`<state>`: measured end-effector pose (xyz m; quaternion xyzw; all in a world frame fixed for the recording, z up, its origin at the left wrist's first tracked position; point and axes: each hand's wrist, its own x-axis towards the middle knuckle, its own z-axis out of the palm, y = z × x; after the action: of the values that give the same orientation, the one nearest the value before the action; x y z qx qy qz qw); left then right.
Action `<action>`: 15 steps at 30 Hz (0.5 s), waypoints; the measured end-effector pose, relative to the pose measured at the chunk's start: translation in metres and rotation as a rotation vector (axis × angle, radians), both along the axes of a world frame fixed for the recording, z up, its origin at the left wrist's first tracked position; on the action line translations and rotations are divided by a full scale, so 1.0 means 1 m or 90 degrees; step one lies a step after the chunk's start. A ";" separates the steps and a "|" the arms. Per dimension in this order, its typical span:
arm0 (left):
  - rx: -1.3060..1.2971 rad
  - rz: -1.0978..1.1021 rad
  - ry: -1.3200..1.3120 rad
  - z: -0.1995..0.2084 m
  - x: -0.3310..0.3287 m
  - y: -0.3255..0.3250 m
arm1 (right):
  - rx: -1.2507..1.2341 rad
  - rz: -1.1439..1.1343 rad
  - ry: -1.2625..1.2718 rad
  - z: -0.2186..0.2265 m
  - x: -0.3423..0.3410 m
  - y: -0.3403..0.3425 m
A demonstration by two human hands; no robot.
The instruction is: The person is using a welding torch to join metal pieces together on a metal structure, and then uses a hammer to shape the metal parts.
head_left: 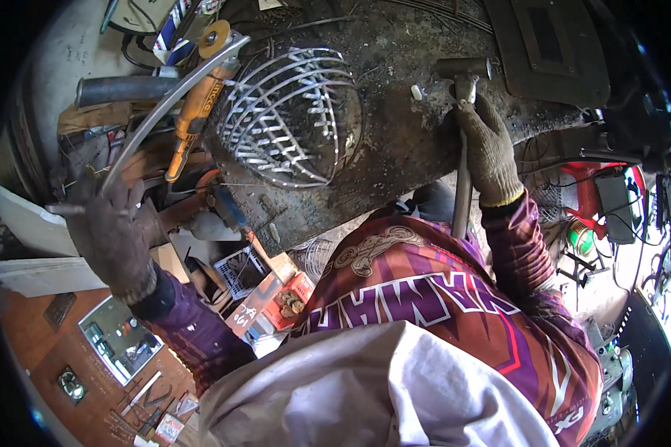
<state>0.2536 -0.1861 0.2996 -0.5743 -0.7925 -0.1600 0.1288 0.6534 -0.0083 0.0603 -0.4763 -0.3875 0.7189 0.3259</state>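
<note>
My left hand (119, 235), in a dark work glove, is closed around the lower end of a curved metal strip (160, 104). The strip bows up and to the right, passing in front of an orange angle grinder (196, 112) with a yellowish disc. My right hand (489, 149), in a grey-brown knit glove, grips a hammer (464, 70) just below its cylindrical head. Its handle points down toward my body. Between my hands, on the dark metal worktable (399, 134), lies a rounded cage (291, 119) of bent rods with short crosspieces.
A dark welding mask (552, 45) lies at the table's far right. Thin rods (447, 15) rest along the back. A thick pipe (119, 90) is at the left. Below the table are a white crate (240, 272) and an orange-red box (289, 302). A red-and-grey machine (611, 197) stands right.
</note>
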 end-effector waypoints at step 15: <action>-0.176 -0.062 0.044 -0.030 0.052 0.018 | -0.152 -0.004 0.061 0.011 0.005 0.019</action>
<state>0.3060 -0.1680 0.2696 -0.6295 -0.7732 -0.0353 0.0678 0.6581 0.0107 0.0710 -0.4779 -0.2815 0.7809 0.2874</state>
